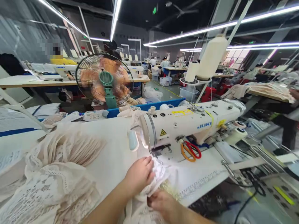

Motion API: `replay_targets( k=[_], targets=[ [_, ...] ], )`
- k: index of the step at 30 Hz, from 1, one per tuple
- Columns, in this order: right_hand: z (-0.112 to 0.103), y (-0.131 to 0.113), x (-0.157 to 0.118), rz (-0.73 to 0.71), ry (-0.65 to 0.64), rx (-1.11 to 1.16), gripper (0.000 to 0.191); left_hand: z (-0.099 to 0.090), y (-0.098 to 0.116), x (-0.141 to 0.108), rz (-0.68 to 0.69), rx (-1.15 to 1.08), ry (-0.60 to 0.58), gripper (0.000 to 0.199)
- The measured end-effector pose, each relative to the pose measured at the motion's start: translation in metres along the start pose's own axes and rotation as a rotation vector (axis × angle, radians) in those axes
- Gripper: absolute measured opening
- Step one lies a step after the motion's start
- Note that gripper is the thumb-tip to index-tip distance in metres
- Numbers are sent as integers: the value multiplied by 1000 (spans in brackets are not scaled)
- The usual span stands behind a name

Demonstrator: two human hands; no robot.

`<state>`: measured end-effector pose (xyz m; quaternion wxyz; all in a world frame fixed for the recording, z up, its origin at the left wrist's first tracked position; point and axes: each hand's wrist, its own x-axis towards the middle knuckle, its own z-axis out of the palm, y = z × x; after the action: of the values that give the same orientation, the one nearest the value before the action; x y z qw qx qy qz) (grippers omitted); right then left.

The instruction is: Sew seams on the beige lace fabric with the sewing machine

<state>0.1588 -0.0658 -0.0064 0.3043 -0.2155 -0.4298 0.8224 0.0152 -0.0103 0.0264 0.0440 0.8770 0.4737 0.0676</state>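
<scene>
Left fingers (147,163): yours lie close together on the lace fabric (160,171).
Right fingers (156,199): you curl them against it; pinch hidden.
Fabric's place: at your sewing machine (174,124), by its needle end.

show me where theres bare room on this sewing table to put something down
Free: white tabletop between the lace pile and the left hand; a smaller patch between the scissors and printed ruler. Crowded: below the machine head, where left hand, right hand and lace fabric bunch together.
</scene>
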Motion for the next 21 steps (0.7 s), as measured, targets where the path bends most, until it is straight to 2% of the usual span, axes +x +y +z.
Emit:
replay_targets(
  k=[4, 9, 11, 15, 17, 19, 21],
  targets=[
    [9, -2, -9, -50, 53, 73, 47, -6, 0, 8, 32, 13, -77, 38],
    [9, -12, -29, 32, 186, -74, 43, 0, -5, 9, 91, 19, -25, 41],
    [0, -18, -34, 73, 325, -224, 35, 2, -7, 9, 105, -2, -5, 43],
    [-20, -39, -32, 62, 641, -574, 16, 0, -5, 8, 84, -57, -4, 42],
    [-20, -50, -21, -6, 687, -702, 10, -4, -2, 6, 29, -206, 30, 39],
    [-12, -59, -3, -141, 671, -823, 9, -9, -1, 5, -78, -585, 82, 29],
    [2, -67, 20, -256, 621, -849, 8, -12, -5, 4, -204, -1009, 133, 16]
  ],
)
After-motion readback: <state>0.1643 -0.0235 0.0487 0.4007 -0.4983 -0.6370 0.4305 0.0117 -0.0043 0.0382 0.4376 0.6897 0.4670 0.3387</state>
